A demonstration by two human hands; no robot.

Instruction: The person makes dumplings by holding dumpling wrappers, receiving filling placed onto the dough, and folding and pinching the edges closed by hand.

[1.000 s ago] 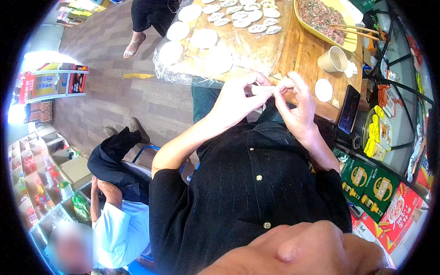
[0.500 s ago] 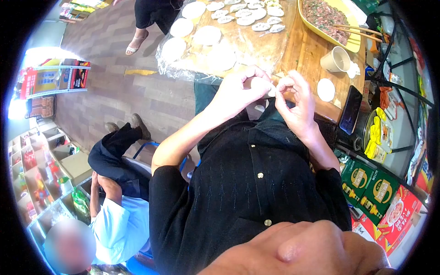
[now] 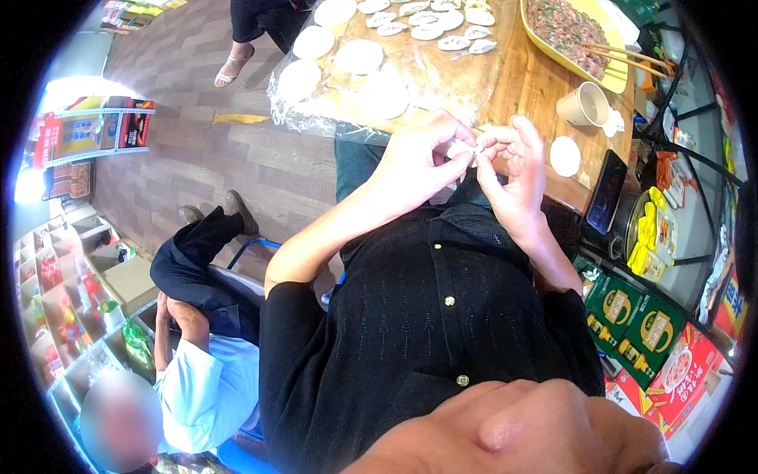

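Observation:
My left hand (image 3: pixel 420 164) and my right hand (image 3: pixel 512 170) meet at the table's near edge, both pinching a small pale dumpling (image 3: pixel 460 150) that their fingers mostly cover. Beyond them, flat dough wrappers (image 3: pixel 359 57) and several folded dumplings (image 3: pixel 427 31) lie on plastic film. A single round wrapper (image 3: pixel 565 156) rests on the wood to the right of my right hand. At the back right stands a yellow tray (image 3: pixel 618 77) of minced filling (image 3: pixel 564 29), with chopsticks (image 3: pixel 629 57) across its rim.
A paper cup (image 3: pixel 583 104) and a phone (image 3: pixel 606 193) are on the table (image 3: pixel 513 87) at right. One person (image 3: pixel 205 387) sits at lower left; another person's leg (image 3: pixel 234 65) shows at the top. Boxes (image 3: pixel 641 324) stand at lower right.
Both hands stay together at the dumpling, with small shifts of the fingers; the left fingers have closed in nearer to the right ones. The table scene has shifted slightly rightward in view.

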